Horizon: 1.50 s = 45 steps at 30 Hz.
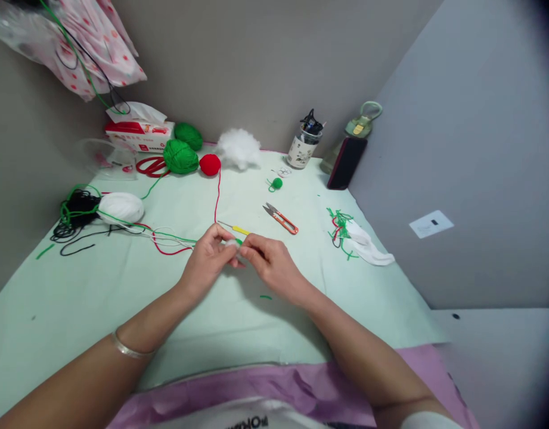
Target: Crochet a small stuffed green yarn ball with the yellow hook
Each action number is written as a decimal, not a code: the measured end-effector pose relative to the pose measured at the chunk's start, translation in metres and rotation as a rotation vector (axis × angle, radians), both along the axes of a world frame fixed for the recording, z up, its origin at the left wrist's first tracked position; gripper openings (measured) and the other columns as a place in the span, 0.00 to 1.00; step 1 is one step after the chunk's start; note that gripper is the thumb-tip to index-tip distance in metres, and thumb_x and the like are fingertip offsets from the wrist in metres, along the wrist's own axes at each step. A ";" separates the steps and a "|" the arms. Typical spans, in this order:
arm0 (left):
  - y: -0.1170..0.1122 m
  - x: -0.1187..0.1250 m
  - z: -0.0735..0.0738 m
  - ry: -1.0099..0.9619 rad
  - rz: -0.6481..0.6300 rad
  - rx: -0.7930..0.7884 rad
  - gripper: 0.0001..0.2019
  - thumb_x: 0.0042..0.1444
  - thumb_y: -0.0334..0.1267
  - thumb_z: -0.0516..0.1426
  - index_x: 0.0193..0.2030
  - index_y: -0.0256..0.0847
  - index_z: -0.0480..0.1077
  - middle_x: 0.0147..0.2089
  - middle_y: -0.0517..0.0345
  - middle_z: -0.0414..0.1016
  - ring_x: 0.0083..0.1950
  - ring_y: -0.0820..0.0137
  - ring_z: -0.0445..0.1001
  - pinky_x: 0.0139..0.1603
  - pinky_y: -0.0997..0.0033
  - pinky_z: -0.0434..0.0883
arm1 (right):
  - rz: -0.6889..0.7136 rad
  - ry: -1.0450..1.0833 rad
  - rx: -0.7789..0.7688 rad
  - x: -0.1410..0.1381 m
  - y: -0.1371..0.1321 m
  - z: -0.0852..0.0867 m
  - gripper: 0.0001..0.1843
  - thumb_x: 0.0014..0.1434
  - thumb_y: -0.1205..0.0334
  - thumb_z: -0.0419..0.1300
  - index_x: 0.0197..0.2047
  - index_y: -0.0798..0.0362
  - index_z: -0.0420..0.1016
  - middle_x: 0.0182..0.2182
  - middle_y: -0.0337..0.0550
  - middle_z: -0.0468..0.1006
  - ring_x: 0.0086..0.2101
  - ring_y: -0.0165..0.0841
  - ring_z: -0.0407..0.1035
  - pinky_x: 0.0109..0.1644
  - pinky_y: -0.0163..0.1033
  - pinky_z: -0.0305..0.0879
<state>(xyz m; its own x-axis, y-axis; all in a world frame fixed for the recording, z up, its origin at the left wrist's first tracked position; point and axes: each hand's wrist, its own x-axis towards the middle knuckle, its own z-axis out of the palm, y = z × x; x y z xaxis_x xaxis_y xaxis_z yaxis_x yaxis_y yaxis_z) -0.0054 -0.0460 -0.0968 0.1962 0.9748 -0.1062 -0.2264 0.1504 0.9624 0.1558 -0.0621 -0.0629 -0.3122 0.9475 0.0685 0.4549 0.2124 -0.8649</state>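
My left hand [208,260] and my right hand [270,262] meet over the middle of the pale green table [122,286]. Both pinch a small white and green crochet piece [234,243] between their fingertips. A yellow-handled crochet hook [235,228] lies on the table just behind the hands. Red, green and white yarn strands [167,240] run from the left towards my left hand. A bangle sits on my left wrist.
Orange thread snips [281,218] lie right of the hook. Green yarn balls [180,156], a red ball [210,164], white stuffing [239,147] and a tissue box [140,135] line the back. A white ball [121,208], black yarn [75,214], a jar [303,147], yarn scraps [341,229].
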 end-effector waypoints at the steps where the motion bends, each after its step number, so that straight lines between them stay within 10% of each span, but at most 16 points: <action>1: 0.000 0.001 0.000 0.006 0.012 0.004 0.14 0.49 0.35 0.66 0.35 0.43 0.64 0.24 0.71 0.69 0.22 0.76 0.70 0.29 0.73 0.74 | 0.012 -0.003 0.013 -0.002 -0.002 0.001 0.13 0.67 0.65 0.54 0.29 0.51 0.69 0.24 0.34 0.71 0.26 0.28 0.59 0.34 0.35 0.53; 9: 0.004 0.000 -0.005 -0.024 -0.005 -0.092 0.08 0.51 0.32 0.62 0.32 0.41 0.64 0.22 0.68 0.70 0.21 0.76 0.70 0.26 0.77 0.68 | 0.044 -0.162 0.195 -0.004 0.003 -0.014 0.06 0.62 0.65 0.58 0.32 0.51 0.69 0.28 0.37 0.72 0.30 0.30 0.62 0.36 0.35 0.54; 17: -0.002 -0.004 0.005 -0.097 -0.110 -0.064 0.13 0.55 0.41 0.67 0.42 0.41 0.69 0.38 0.62 0.77 0.39 0.73 0.78 0.48 0.70 0.75 | -0.137 0.179 -0.076 0.005 0.014 -0.020 0.14 0.62 0.55 0.60 0.27 0.52 0.68 0.20 0.31 0.63 0.23 0.26 0.52 0.28 0.35 0.46; 30: 0.006 -0.002 0.002 0.027 -0.015 0.006 0.10 0.48 0.33 0.63 0.31 0.41 0.64 0.23 0.69 0.66 0.24 0.76 0.64 0.29 0.75 0.67 | 0.029 0.269 -0.235 -0.008 0.001 -0.004 0.09 0.58 0.60 0.60 0.28 0.52 0.68 0.23 0.33 0.64 0.25 0.26 0.53 0.31 0.35 0.48; 45: -0.008 -0.005 0.006 -0.049 -0.070 0.069 0.09 0.60 0.41 0.61 0.46 0.43 0.71 0.47 0.57 0.73 0.47 0.67 0.73 0.48 0.69 0.71 | -0.122 0.212 -0.140 0.006 0.012 -0.014 0.14 0.58 0.56 0.63 0.25 0.52 0.67 0.18 0.28 0.55 0.22 0.25 0.47 0.26 0.36 0.42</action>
<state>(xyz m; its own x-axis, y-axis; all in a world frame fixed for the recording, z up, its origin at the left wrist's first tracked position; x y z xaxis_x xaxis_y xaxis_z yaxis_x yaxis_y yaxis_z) -0.0104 -0.0543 -0.0907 0.2672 0.9632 -0.0283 -0.2646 0.1016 0.9590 0.1618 -0.0498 -0.0773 -0.1882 0.9820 -0.0144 0.2750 0.0386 -0.9607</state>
